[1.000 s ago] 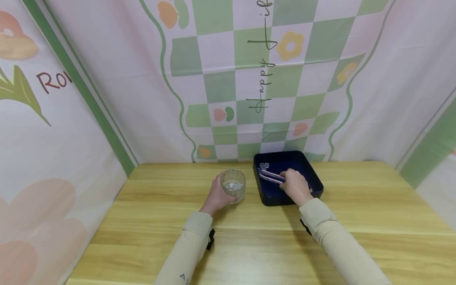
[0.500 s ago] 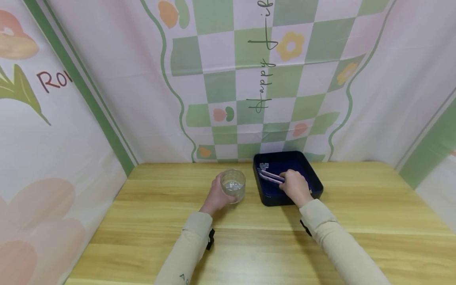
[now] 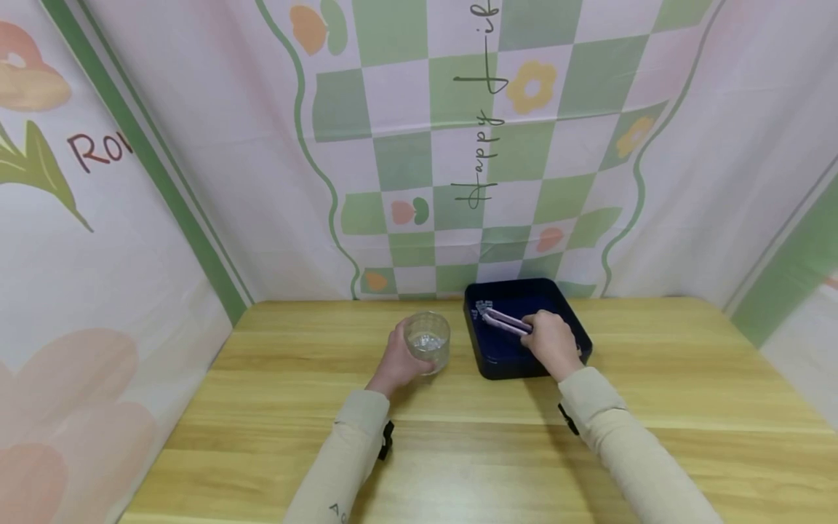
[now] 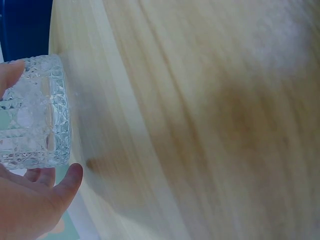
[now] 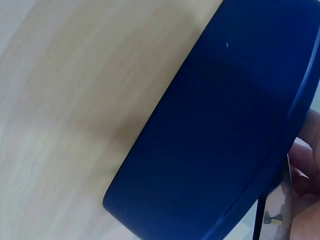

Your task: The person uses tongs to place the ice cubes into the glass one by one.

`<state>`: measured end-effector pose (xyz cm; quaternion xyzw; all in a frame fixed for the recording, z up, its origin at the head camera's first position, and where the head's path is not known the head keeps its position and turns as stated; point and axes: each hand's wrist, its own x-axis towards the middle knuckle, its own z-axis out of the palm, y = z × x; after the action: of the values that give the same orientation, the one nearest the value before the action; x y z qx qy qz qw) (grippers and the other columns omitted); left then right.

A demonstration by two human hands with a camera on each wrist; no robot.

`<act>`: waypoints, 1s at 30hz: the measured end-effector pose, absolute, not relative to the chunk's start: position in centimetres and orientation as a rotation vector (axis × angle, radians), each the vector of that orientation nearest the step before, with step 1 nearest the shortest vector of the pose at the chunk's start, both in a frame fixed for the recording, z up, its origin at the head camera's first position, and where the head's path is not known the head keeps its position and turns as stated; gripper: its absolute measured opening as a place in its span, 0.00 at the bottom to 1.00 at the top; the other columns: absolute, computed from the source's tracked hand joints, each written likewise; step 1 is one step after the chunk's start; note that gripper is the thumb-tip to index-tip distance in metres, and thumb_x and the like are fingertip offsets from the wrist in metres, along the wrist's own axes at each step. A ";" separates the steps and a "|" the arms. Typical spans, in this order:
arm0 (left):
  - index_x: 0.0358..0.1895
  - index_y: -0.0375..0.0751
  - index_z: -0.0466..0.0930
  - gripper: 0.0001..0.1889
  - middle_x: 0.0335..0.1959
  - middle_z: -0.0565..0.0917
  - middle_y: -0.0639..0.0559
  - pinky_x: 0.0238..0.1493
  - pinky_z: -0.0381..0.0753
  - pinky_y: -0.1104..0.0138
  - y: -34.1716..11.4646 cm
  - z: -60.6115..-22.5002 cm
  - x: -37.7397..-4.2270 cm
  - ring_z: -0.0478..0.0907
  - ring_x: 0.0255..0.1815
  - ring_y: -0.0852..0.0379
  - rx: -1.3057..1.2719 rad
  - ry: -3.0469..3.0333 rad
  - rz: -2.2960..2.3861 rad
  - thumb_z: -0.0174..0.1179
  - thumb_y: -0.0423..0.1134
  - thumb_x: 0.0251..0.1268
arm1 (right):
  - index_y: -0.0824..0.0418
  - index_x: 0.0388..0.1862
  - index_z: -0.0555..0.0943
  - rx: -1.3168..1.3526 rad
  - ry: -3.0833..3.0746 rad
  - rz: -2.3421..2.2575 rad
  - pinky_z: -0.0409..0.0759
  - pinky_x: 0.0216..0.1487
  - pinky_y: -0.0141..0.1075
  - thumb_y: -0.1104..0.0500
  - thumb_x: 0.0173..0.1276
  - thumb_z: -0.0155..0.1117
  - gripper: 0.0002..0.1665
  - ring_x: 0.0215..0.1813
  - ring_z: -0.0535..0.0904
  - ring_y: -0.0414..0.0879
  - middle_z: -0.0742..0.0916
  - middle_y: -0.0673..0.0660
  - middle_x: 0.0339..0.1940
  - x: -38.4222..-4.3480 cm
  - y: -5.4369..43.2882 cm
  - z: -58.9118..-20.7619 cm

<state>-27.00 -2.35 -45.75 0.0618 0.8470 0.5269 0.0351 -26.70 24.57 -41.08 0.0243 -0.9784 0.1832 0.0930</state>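
Observation:
In the head view my left hand (image 3: 396, 361) grips a clear glass (image 3: 439, 340) on the table, thumb on the near side. Shiny clear pieces show inside it. The left wrist view shows the cut-pattern wall of the glass (image 4: 57, 112) between thumb and fingers. My right hand (image 3: 551, 343) holds pale pinkish tongs (image 3: 509, 323) over a dark blue square tray (image 3: 513, 369). Their tips are close together beside several small clear pieces (image 3: 483, 305) in the tray's back left corner. In the right wrist view the tray's side wall (image 5: 215, 115) hides the tips.
The wooden table (image 3: 452, 458) reaches back to a hanging cloth (image 3: 458, 160) with green and white checks, right behind the tray. Another printed cloth (image 3: 98, 291) hangs at the left. The tray stands a short way right of the glass.
My right hand has shifted slightly right with the tongs, and their tips have moved away from the tray's left wall. The tongs' arms have drawn together. My left hand and the glass stay put.

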 end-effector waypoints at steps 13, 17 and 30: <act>0.72 0.42 0.53 0.53 0.67 0.63 0.34 0.67 0.67 0.40 -2.4 -45.8 -27.0 0.65 0.67 0.35 0.184 2.625 1.575 0.74 0.30 0.38 | 0.72 0.44 0.83 0.078 -2.806 0.577 0.81 0.39 0.53 0.67 0.52 0.67 0.19 0.37 0.82 0.63 0.87 0.70 0.37 -26.5 26.1 -40.5; 0.72 0.42 0.53 0.53 0.67 0.63 0.34 0.67 0.67 0.40 -2.4 -45.9 -27.1 0.65 0.67 0.35 0.184 2.613 1.586 0.74 0.30 0.38 | 0.74 0.45 0.82 0.065 -2.782 0.624 0.80 0.39 0.52 0.67 0.52 0.66 0.20 0.36 0.81 0.62 0.86 0.71 0.37 -26.5 26.6 -40.3; 0.72 0.43 0.53 0.52 0.67 0.63 0.35 0.68 0.66 0.40 -2.2 -45.4 -27.0 0.64 0.68 0.36 0.176 2.600 1.589 0.74 0.29 0.38 | 0.71 0.43 0.84 0.128 -2.672 0.652 0.77 0.32 0.49 0.66 0.51 0.67 0.18 0.30 0.79 0.57 0.85 0.68 0.32 -26.0 26.1 -38.2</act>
<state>-27.05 -2.18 -45.44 0.0576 0.8511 0.5200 0.0447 -26.02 26.14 -38.17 0.0455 -0.9522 0.2324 0.1931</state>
